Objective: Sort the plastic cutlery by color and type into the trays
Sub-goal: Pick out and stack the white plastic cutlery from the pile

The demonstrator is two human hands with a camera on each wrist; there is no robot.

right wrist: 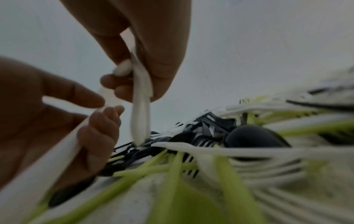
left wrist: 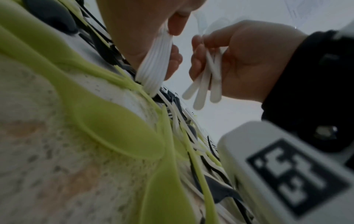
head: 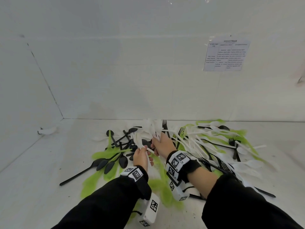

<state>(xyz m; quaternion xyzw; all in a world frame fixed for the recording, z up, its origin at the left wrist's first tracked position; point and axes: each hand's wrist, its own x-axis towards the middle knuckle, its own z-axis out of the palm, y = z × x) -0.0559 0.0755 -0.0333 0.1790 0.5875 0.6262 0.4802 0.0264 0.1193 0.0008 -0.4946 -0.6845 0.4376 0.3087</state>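
Your left hand grips a white fork bundle; right hand grips white spoons above the pile.

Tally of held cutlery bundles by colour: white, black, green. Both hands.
White: 2, forks in the left hand, spoons in the right hand
Black: 0
Green: 0
Total: 2 bundles held
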